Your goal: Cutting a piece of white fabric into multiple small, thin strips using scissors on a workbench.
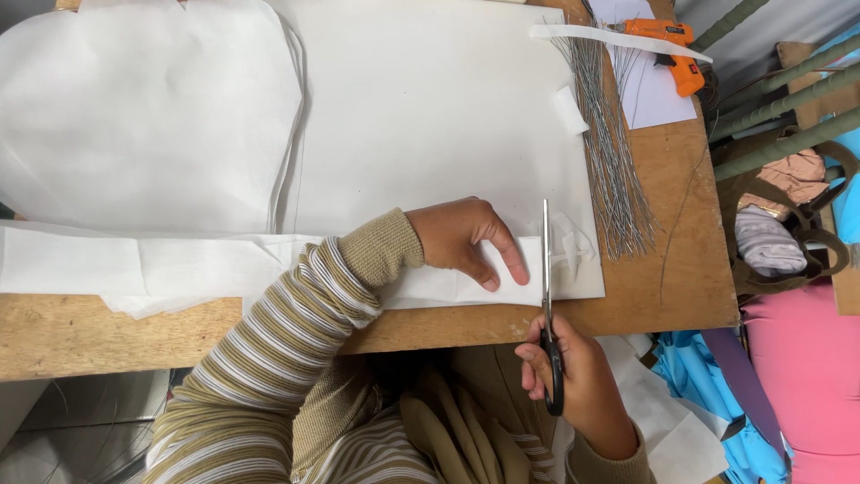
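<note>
Scissors are gripped in the right hand, blades pointed straight away from the body, across the white strip pinned flat by the left hand.

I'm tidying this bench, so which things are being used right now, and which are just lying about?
In use:
- left hand pressing the folded white paper strip
- right hand, black-handled steel scissors in its grip

Lying about:
- orange plastic glue gun
- bundle of thin grey wires
- large white paper sheets

We see open white paper sheet ahead; bundle of thin grey wires blocking our right, orange glue gun beyond
</note>
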